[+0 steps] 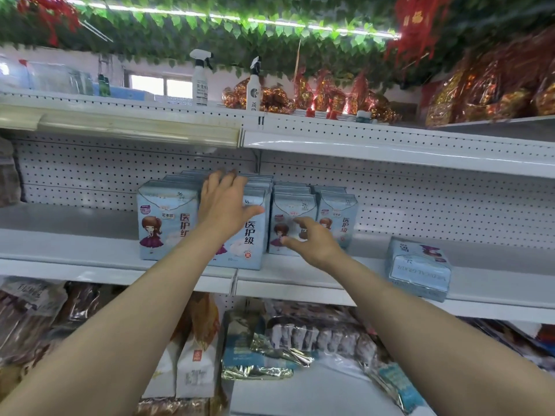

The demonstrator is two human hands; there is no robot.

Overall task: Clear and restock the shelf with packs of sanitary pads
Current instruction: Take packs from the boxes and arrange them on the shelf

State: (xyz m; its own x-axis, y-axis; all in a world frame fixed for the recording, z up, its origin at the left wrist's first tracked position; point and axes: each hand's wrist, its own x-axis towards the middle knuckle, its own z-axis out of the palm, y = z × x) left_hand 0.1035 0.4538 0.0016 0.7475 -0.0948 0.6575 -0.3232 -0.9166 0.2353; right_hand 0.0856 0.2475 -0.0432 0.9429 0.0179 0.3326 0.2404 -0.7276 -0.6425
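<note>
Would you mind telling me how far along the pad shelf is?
Done: four rows of upright packs. In hand: the left hand reaches over them, the right hand hovers before them, both empty. Left: a lone pack lies down; the shelf is bare either side.

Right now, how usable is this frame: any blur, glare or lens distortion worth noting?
Head view: the wide lens bows the upper shelf; the ceiling light and the window are blown out; print on the packs reads sharp; the right hand is slightly smeared; the bags below look soft.
</note>
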